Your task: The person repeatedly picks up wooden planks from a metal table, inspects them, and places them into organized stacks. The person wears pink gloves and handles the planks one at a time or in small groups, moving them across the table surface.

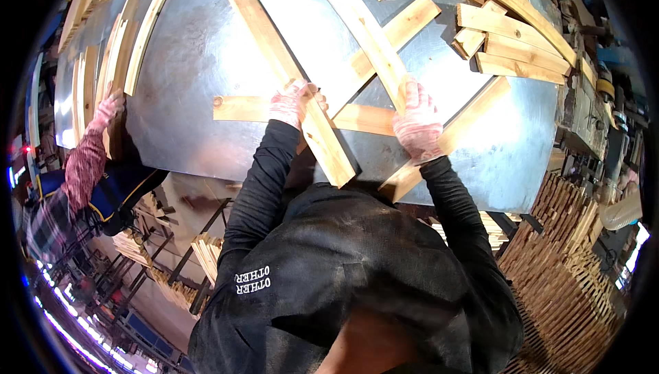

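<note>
My left hand [294,103], in a pinkish-white glove, is wrapped round a wooden board [264,38] that slants across the metal table, its near end toward my body. My right hand [417,123], gloved alike, grips the near end of a long board [357,20] that runs away to the far edge. Beneath these, a crosswise board [367,119] and a slanting board [408,22] lie on the table. Another board [480,110] passes under my right hand toward the table's near edge. My right thumb is mostly hidden.
Several boards [511,48] are heaped at the far right of the metal table [185,65]. At left, a co-worker's gloved hand [106,110] touches upright boards [122,51]. Stacked wood strips [556,264] stand below right. More wood [206,254] rests on racks below left.
</note>
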Tool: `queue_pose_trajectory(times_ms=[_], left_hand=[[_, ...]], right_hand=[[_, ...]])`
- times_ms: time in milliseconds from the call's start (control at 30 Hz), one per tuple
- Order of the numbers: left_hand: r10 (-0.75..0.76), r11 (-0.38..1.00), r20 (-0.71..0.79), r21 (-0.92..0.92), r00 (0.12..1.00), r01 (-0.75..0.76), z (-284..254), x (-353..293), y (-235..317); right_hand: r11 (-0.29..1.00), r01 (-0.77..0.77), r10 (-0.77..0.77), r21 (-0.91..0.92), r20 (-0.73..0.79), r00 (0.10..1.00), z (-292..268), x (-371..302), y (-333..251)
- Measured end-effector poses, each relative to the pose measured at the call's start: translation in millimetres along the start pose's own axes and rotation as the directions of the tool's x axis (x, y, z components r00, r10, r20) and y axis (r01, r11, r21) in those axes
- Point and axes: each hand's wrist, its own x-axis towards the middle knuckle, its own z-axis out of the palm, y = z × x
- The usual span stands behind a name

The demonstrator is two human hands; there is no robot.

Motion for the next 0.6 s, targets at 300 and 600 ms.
queue_pose_trajectory(times_ms=[300,600], left_hand=[[0.193,0.976,-0.032,0.109,0.981,-0.189,2,14,-29],[0.189,0.977,-0.160,0.132,0.969,-0.169,-7,30,8]], right_hand=[[0.981,0.090,-0.144,-0.174,-0.329,0.933,-18,48,-63],[-0.152,-0.613,-0.485,0.775,0.482,0.730,-12,43,-15]])
